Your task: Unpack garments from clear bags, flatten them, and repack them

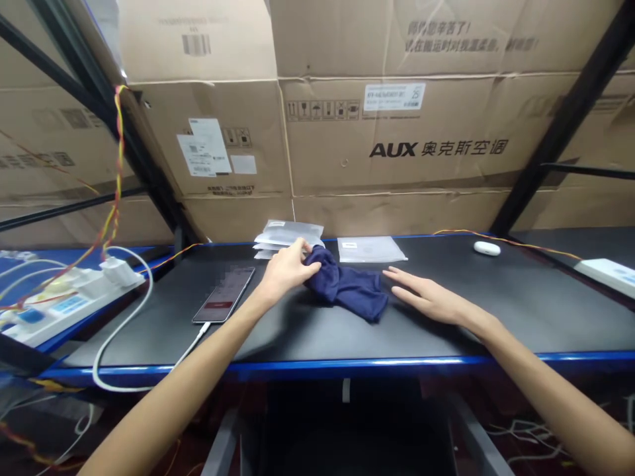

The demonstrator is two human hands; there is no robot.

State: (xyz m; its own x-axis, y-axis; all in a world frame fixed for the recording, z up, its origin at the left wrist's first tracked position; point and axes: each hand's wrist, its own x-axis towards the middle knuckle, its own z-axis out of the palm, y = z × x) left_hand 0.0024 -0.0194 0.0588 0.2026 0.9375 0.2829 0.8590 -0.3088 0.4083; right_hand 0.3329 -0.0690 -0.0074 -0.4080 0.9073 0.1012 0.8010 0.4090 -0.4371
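Observation:
A crumpled navy blue cloth (347, 287) lies on the black tabletop, its left part bunched up and raised. My left hand (290, 268) pinches that bunched end between thumb and fingers. Just off the cloth's right end, my right hand (429, 297) hovers with its fingers stretched out and nothing in them. Behind my left hand is a stack of frosted plastic bags (292, 233). One more frosted bag (371, 249) lies flat behind the cloth. Whether the cloth is a garment I cannot tell.
A phone (225, 295) with a white charging cable (102, 344) lies at left. Beyond it stands a power strip (74, 297) with plugs. A white earbud case (487, 248) and another power strip (610, 272) are at right. Cardboard boxes (397, 172) wall off the back between black posts.

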